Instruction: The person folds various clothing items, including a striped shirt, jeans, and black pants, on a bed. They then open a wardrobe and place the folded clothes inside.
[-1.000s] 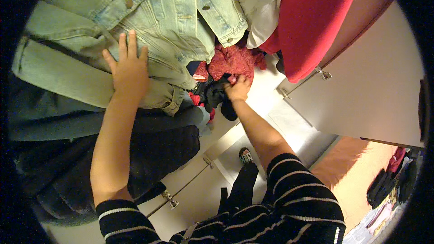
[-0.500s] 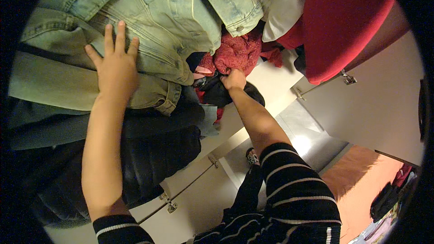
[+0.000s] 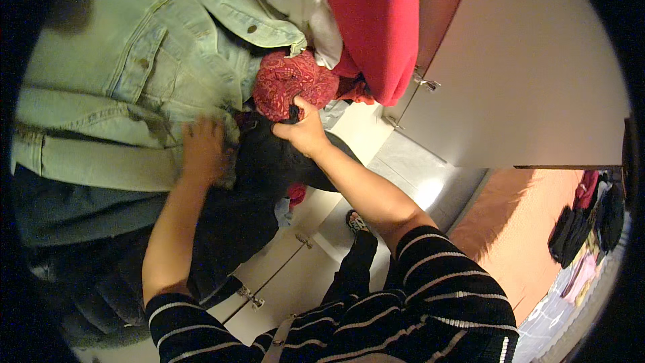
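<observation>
My right hand (image 3: 306, 131) is closed at the near edge of a rounded, cap-like red paisley-patterned cloth piece (image 3: 292, 81), with a bit of black between thumb and finger. Black cloth (image 3: 265, 154) lies under that hand and spreads to both sides of it. My left hand (image 3: 203, 148), smeared by motion, is at the near edge of a pale denim jacket (image 3: 134, 74); its fingers cannot be made out well. Part of the jacket's front and a sleeve lie to the left and beyond both hands.
Red cloth (image 3: 376, 27) and white cloth (image 3: 302, 0) hang beyond the patterned piece. Dark garments (image 3: 148, 228) fill the lower left. Cabinet doors with hinges (image 3: 517, 74) stand at right. An orange-covered surface (image 3: 517, 228) with dark clothes (image 3: 571, 232) is at the far right.
My view has shifted. The left hand, spread flat on the denim before, is now at the jacket's near edge beside the black cloth. More of the red patterned piece shows.
</observation>
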`<state>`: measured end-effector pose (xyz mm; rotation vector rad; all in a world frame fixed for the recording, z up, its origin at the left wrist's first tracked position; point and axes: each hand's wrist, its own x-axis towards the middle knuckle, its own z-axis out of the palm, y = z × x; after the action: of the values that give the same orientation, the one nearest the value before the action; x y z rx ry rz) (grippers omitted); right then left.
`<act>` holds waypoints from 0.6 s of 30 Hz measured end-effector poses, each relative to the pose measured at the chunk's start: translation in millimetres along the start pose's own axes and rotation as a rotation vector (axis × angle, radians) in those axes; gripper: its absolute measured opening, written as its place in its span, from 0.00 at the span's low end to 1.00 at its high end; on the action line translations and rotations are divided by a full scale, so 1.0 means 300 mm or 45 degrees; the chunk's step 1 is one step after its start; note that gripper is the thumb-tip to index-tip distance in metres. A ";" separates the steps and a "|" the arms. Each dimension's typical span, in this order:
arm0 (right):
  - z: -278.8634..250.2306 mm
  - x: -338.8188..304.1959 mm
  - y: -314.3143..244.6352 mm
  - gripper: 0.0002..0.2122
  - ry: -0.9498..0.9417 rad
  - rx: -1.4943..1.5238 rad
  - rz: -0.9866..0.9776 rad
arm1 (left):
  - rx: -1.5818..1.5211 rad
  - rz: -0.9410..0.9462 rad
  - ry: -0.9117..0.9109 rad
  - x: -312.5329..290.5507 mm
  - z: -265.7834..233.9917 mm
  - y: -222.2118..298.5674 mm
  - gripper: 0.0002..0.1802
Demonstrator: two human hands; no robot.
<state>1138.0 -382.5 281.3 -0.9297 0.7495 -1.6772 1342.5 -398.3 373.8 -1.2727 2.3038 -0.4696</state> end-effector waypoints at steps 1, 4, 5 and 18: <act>-0.018 -0.019 -0.017 0.15 -0.043 0.042 0.022 | 0.049 0.063 -0.154 -0.001 0.039 0.021 0.32; -0.142 -0.071 -0.088 0.21 -0.103 -0.198 -0.150 | 0.261 0.359 -0.339 -0.043 0.026 0.126 0.29; -0.199 -0.073 -0.121 0.22 0.035 -0.262 -0.191 | 0.337 0.464 -0.425 -0.057 0.065 0.137 0.28; -0.397 -0.503 -0.601 0.19 -0.237 -0.508 -0.056 | -2.403 -0.319 -0.722 0.233 0.331 0.235 0.49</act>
<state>974.7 -183.5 338.6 -1.3684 0.9603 -1.4772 1315.2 -429.0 239.7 -1.8517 1.5978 2.1569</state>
